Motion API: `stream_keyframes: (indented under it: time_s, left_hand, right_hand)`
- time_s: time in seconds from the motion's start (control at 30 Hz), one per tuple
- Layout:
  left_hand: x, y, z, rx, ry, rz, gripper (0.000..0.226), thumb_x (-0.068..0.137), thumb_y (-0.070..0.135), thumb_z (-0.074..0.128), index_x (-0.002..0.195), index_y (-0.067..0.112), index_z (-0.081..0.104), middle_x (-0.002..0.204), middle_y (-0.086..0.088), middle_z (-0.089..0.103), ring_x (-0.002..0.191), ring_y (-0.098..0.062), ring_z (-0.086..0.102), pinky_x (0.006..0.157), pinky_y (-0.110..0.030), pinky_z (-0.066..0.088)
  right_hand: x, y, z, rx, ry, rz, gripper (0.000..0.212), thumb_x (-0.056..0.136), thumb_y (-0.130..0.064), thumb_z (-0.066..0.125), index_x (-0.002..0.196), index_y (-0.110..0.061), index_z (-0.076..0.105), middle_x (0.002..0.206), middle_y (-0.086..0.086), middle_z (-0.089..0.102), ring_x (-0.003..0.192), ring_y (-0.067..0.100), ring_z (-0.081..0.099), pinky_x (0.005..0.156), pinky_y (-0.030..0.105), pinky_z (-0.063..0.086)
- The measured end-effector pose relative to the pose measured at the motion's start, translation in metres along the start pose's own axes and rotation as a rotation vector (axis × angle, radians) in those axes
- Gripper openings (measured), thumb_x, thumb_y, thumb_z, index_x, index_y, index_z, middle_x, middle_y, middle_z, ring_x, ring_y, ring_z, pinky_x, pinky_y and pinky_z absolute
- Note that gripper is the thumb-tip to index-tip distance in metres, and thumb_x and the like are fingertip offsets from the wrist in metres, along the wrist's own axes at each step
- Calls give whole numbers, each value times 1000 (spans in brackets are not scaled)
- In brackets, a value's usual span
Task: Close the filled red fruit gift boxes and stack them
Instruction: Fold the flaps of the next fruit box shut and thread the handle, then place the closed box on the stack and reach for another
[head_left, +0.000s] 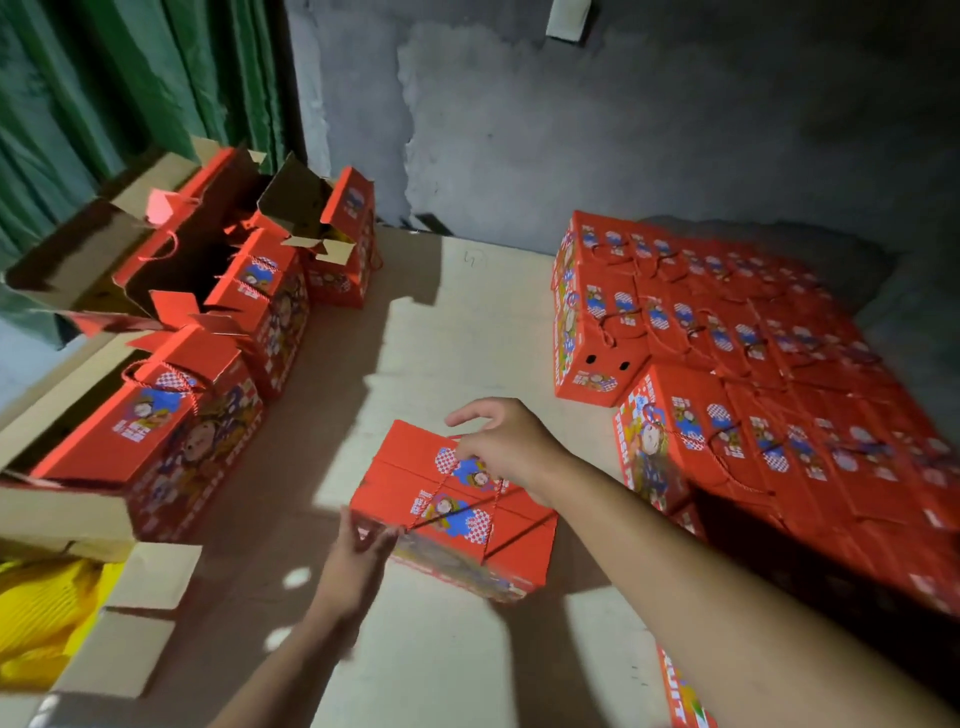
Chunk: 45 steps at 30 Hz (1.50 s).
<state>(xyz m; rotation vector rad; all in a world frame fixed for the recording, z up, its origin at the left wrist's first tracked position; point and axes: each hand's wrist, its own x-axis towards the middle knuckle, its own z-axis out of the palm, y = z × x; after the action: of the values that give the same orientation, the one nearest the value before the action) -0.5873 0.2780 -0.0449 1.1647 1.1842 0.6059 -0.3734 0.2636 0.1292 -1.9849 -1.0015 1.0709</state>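
A closed red gift box (415, 483) with cartoon prints and red-white cord handles lies on the cardboard-covered floor (457, 332) in the middle. My right hand (506, 441) hovers over its far right top, fingers curled and pinching the cord handle. At the box's near left edge my left hand (363, 556) touches the rim, its fingers bent around the other cord. To the right stands a wide stack of closed red boxes (753, 374), several rows in tiers.
Along the left stand several red boxes (171, 431), some with flaps open (291, 202). An open cardboard carton with yellow packing (47, 613) sits at the bottom left. A green curtain (130, 78) and a grey wall (623, 130) close the back.
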Motion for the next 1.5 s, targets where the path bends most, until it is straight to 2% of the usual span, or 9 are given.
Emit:
stream_keyframes:
  time_s: [0.13, 0.27, 0.47, 0.6, 0.7, 0.8, 1.0, 1.27, 1.5]
  left_hand:
    - [-10, 17, 46, -72, -249, -65, 69, 100, 49, 67, 157, 50, 28, 128, 38, 62, 114, 8, 59, 96, -39, 52]
    - [-32, 24, 93, 5, -521, 55, 81, 88, 50, 81, 143, 69, 26, 134, 39, 60, 123, 14, 57, 89, -16, 53]
    - [-32, 25, 144, 146, -614, 291, 124, 78, 30, 94, 163, 44, 5, 156, 28, 44, 145, 6, 39, 112, -13, 36]
    - [-16, 29, 174, 193, -644, 243, 122, 84, 25, 88, 160, 50, -3, 152, 24, 49, 141, -1, 46, 112, -22, 43]
    - [-1, 34, 199, 177, -632, 186, 120, 82, 11, 79, 154, 63, -1, 140, 23, 59, 129, -10, 59, 87, -17, 54]
    - [12, 45, 219, 164, -598, 69, 113, 86, 14, 69, 156, 66, -2, 140, 6, 60, 121, -26, 63, 66, -40, 64]
    - [42, 71, 248, 147, -573, 24, 93, 89, 37, 57, 156, 65, -1, 148, 0, 50, 121, -32, 61, 73, -58, 64]
    - [84, 81, 283, 69, -535, -58, 70, 108, 28, 53, 157, 64, 16, 139, -2, 53, 99, -17, 65, 78, -56, 64]
    - [98, 88, 299, 102, -475, -36, 50, 112, 35, 45, 160, 43, 35, 147, -7, 55, 121, -35, 65, 89, -56, 62]
  right_hand:
    - [-9, 6, -28, 107, 181, 37, 26, 83, -2, 70, 100, -18, 81, 65, -5, 61, 38, 1, 45, 47, 17, 37]
    - [-17, 14, -48, 141, 279, 40, 24, 85, 0, 68, 99, -15, 80, 69, 0, 64, 49, 17, 45, 52, 25, 36]
    - [-15, 37, -90, 248, 414, 17, 22, 88, -2, 70, 97, -19, 81, 99, 14, 75, 49, 12, 47, 54, 22, 45]
    - [-4, 58, -116, 280, 459, 26, 27, 87, -6, 70, 92, -29, 82, 104, 15, 75, 54, 16, 48, 63, 32, 49]
    - [8, 70, -134, 308, 498, 45, 29, 87, -8, 70, 93, -34, 82, 106, 4, 78, 54, 15, 49, 63, 31, 49]
    - [20, 78, -149, 348, 515, 39, 30, 89, -8, 69, 95, -35, 82, 98, -7, 78, 53, 10, 50, 63, 30, 49]
    - [44, 84, -178, 346, 543, 30, 31, 93, -9, 66, 101, -36, 80, 62, -8, 65, 51, 7, 54, 65, 28, 45]
    - [72, 95, -207, 361, 562, 37, 35, 94, -3, 59, 106, -30, 78, 65, 3, 57, 54, 8, 54, 76, 29, 43]
    - [73, 102, -221, 308, 557, 32, 34, 92, -3, 64, 112, -27, 78, 98, 4, 74, 91, 13, 67, 84, 25, 46]
